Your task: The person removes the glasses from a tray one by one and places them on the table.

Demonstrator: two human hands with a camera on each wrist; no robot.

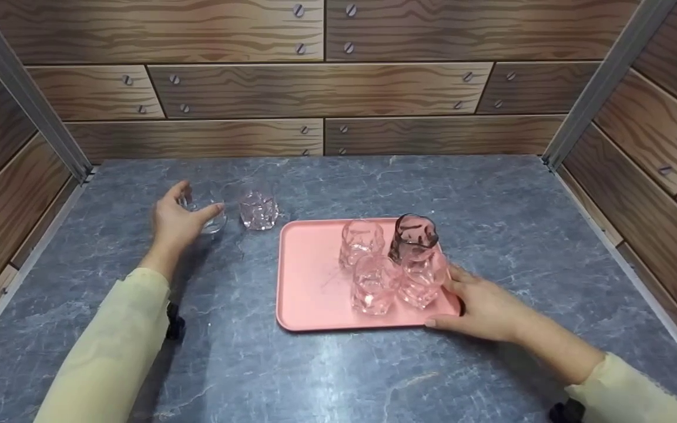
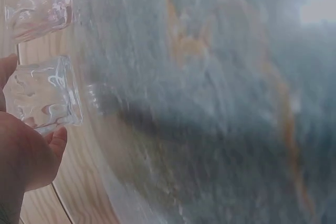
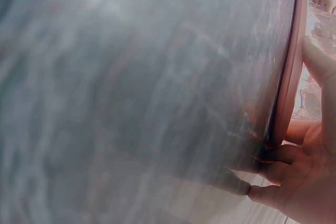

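At the back left, my left hand (image 1: 178,222) holds a clear glass tumbler (image 1: 215,224) between thumb and fingers; the left wrist view shows the same tumbler (image 2: 42,95) on its side to the camera. Just right of it stands a faintly pink glass (image 1: 258,210). My right hand (image 1: 485,308) grips the near right corner of a pink tray (image 1: 309,276), thumb at the front edge and fingers along the right side. On the tray's right half stand a dark smoky glass (image 1: 414,235) and three clear ones, including a front glass (image 1: 374,288).
Grey marbled tabletop (image 1: 315,376) spreads around the tray. Wood-patterned panels (image 1: 315,88) wall the back and both sides, with metal posts (image 1: 603,88) at the corners. The tray's left half shows bare pink surface.
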